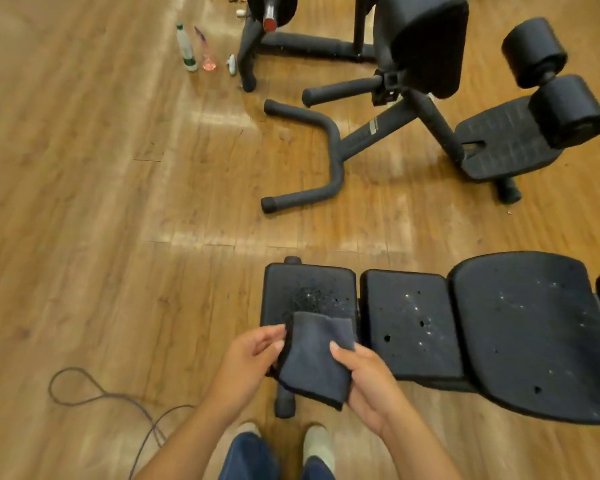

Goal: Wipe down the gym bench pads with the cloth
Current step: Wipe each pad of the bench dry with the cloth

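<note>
A folded dark grey cloth [314, 358] is held between both hands, just above the near end of a black gym bench. My left hand [248, 360] pinches its left edge and my right hand [369, 379] grips its right side with the thumb on top. The bench's end pad [309, 289] is speckled with droplets or worn spots. To the right lie a middle pad [413, 323] and a larger curved pad [530, 334], both pitted with small holes. The cloth hides the near part of the end pad.
Another black machine [420, 98] with roller pads [555, 81] and a curved floor bar [312, 157] stands further off. A bottle [186, 48] and small items sit on the wooden floor at the upper left. A purple cord [101, 396] loops near my feet [317, 445].
</note>
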Available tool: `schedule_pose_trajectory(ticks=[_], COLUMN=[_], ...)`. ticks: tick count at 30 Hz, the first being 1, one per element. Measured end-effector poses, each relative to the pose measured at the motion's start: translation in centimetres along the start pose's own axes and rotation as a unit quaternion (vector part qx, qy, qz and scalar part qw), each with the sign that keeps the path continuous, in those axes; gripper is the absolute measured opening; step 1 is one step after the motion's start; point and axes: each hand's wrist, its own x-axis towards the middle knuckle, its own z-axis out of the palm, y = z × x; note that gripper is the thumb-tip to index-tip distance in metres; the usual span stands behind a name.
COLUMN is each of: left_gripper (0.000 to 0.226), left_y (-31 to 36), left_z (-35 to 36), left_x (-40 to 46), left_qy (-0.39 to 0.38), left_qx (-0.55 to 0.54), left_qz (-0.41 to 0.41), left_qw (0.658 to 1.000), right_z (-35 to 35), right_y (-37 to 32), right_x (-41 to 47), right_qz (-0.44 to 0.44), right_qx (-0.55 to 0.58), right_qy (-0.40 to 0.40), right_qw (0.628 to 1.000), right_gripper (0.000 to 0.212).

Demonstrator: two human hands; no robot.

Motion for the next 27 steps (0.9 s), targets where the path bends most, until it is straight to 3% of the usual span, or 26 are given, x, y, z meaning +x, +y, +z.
schedule_pose_trajectory(ticks=[3,5,9,11,14,16,19,27], left_gripper=[0.043,0.051,0.053,0.051,0.052,0.054,0.057,0.057], left_y=[-2.6,-4.0,-6.4,-8.3,-11.2,-12.4,-13.4,-15.4], left_z=[-0.4,-0.1,0.8,1.1,0.9,0.7,0.7,0.9], left_x=[3.9,5.9,9.7,11.5,13.9,14.7,15.1,15.4], left_qy=[0.010,0.045,0.088,0.105,0.079,0.077,0.101,0.157], left_qx=[0.116,0.246,0.506,0.554,0.567,0.574,0.572,0.563], left_qz=[0.034,0.063,0.138,0.164,0.165,0.161,0.179,0.216], left_qw=[0.993,0.966,0.847,0.810,0.803,0.799,0.794,0.782], right_z=[-0.8,-1.1,-0.2,0.8,1.4,1.1,0.9,1.6], right_y=[-0.8,-1.2,-2.3,-1.9,0.6,2.2,3.6,3.6], right_x=[5.1,7.5,11.6,14.2,19.1,21.0,21.8,23.2], right_qz=[-0.076,-0.133,-0.298,-0.371,-0.437,-0.432,-0.425,-0.439], right_qx=[-0.041,-0.121,-0.292,-0.428,-0.644,-0.707,-0.739,-0.732], right_qy=[0.057,0.119,0.166,0.147,0.156,0.139,0.121,0.125], right_qw=[0.995,0.976,0.893,0.811,0.608,0.543,0.508,0.505], right_gripper=[0.020,0.020,0.023,0.028,0.066,0.076,0.073,0.069])
